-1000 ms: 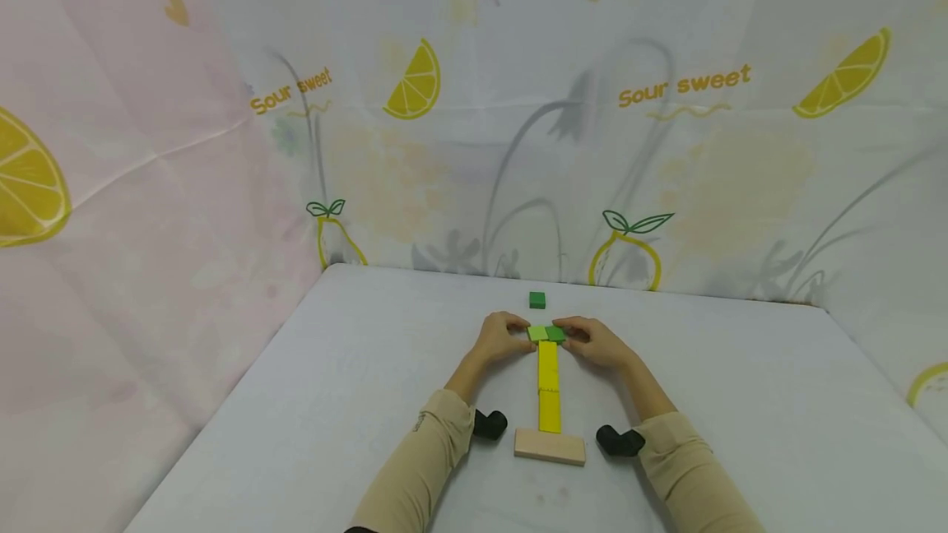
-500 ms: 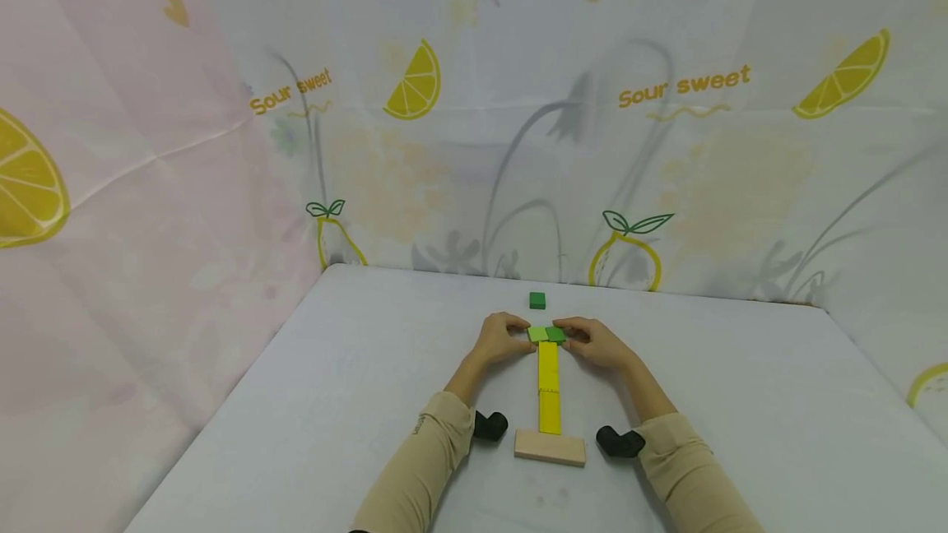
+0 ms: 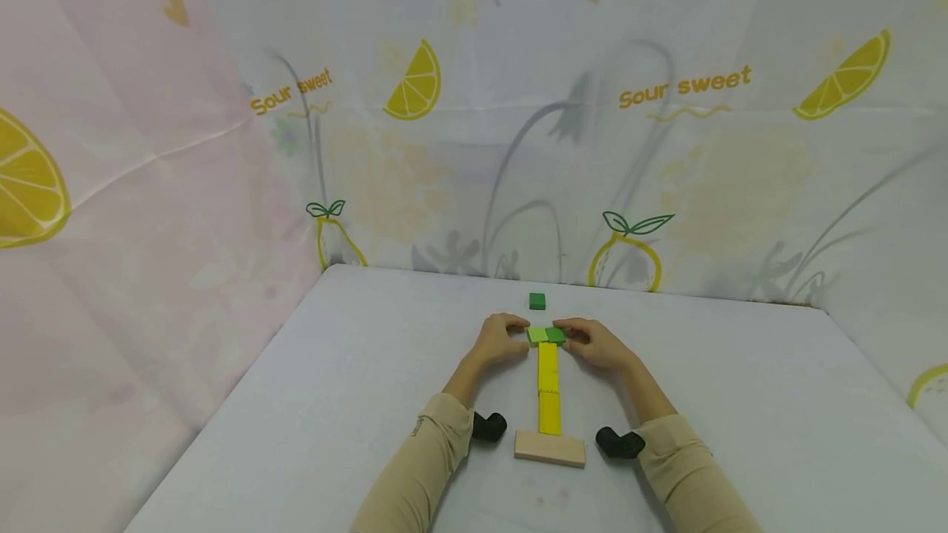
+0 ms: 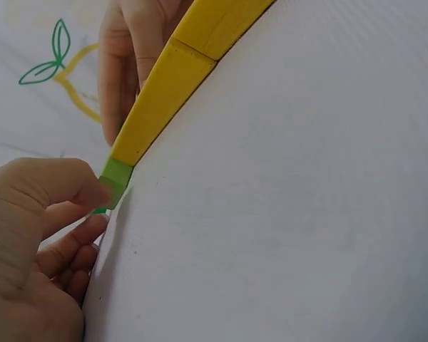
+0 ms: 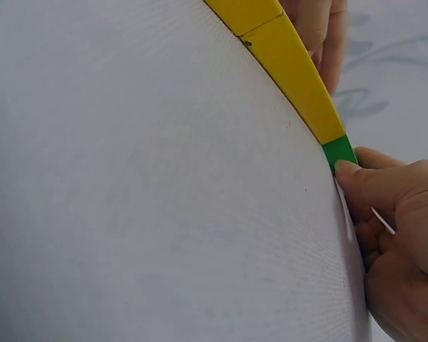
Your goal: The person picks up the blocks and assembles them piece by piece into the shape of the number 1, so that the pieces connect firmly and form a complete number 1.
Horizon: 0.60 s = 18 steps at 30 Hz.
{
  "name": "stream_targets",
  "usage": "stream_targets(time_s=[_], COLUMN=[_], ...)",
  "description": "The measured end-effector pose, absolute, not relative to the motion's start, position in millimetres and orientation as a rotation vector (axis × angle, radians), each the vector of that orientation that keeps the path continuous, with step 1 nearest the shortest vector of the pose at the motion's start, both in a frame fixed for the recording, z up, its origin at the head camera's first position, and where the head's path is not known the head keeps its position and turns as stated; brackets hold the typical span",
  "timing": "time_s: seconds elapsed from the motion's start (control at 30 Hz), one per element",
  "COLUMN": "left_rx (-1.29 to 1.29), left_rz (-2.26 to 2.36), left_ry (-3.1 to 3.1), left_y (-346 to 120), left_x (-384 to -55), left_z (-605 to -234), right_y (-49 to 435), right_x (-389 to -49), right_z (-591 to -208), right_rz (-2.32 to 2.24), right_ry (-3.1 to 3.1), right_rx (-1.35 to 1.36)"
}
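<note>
A light green block (image 3: 537,335) and a dark green block (image 3: 555,335) lie side by side across the far end of a yellow strip. My left hand (image 3: 500,339) holds the light green block at its left end, thumb and fingers about it; the left wrist view shows the thumb overlapping that block (image 4: 118,173). From the other side my right hand (image 3: 598,344) pinches the dark green block, whose near face (image 5: 335,151) shows beside the thumb. Two yellow blocks, one farther (image 3: 548,365) and one nearer (image 3: 550,412), form the strip between my forearms.
A plain wooden block (image 3: 550,448) lies crosswise at the strip's near end. Another dark green block (image 3: 537,301) sits alone beyond my hands, near the back of the white table (image 3: 355,368). A printed cloth (image 3: 481,163) hangs behind the table.
My left thumb has drawn slightly back to the left from the light green block's near edge. The right hand and the blocks look unchanged.
</note>
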<state>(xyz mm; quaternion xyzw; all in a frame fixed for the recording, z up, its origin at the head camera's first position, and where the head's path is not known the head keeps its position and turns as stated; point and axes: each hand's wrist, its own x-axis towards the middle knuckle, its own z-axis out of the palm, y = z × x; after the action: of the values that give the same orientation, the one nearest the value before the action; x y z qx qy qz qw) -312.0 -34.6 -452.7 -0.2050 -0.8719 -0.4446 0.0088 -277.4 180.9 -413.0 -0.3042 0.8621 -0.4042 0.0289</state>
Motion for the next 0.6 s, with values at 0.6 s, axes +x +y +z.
stream_targets(time_s=[0.6], left_rx=[-0.32], left_rz=[-1.374], left_ry=[-2.601], left_y=[-21], left_x=[-330], left_z=[-450], right_y=[195], right_x=[-305], right_z=[-450], right_rz=[-1.25], right_ry=[2.671], right_rx=[-0.942])
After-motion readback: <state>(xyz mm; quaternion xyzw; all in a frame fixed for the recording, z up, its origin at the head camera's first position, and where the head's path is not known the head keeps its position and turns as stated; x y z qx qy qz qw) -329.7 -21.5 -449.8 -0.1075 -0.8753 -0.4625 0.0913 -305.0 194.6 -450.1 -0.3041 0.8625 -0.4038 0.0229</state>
